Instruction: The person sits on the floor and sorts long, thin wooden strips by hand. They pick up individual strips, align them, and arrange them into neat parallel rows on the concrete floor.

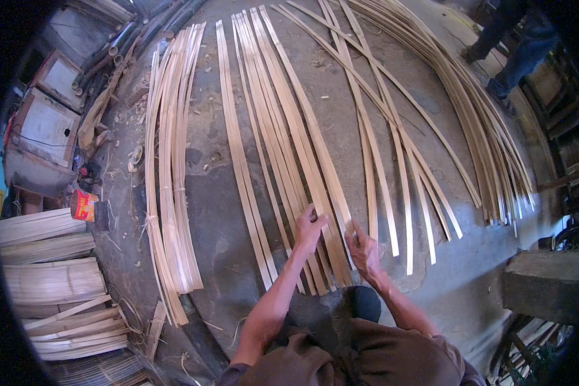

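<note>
Long, pale bamboo strips (264, 128) lie side by side on the floor in front of me, their near ends by my knees. My left hand (310, 229) is closed at the near part of these strips, thumb and fingers pinched on a bamboo strip. Just to its right, my right hand (365, 249) is closed around the edge of the rightmost bamboo strip (331, 186), close to its near end. My palms and the undersides of the fingers are hidden.
Tied strip bundles (174, 141) lie to the left. Crossing loose strips (383, 109) and a large strip pile (476, 128) lie to the right. Stacked slats (55, 283) and a red-yellow container (83, 206) stand far left. Another person's legs (521, 55) show far right, above a concrete block (547, 286).
</note>
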A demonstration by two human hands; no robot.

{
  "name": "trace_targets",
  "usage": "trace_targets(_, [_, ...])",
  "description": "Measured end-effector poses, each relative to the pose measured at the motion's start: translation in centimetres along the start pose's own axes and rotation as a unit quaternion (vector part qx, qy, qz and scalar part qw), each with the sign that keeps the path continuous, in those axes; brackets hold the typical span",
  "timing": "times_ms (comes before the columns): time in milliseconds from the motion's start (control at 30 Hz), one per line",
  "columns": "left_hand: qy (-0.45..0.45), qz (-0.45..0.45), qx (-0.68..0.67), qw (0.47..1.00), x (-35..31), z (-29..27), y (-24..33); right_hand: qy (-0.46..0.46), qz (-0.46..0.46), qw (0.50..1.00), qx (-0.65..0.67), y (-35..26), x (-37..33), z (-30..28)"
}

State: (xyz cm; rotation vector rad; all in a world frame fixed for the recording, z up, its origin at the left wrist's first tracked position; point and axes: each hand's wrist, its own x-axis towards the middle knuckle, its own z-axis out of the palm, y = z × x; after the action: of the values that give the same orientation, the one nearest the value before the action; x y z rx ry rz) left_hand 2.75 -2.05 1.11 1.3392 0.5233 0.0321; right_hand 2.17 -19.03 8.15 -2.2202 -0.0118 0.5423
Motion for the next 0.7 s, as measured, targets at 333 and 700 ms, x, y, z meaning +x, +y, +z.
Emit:
trace_targets(333, [-0.016, -0.012, 0.019, 1.0, 0.9, -0.4, -0.7, 0.01, -0.18, 0.983, -0.008, 4.6, 2.6, 3.8])
trace_targets(700, [0.002, 0.072, 0.339, 0.938, 0.7, 0.2, 1.1, 0.021, -0.191, 0.96, -0.206, 5.1, 2.7, 3.2])
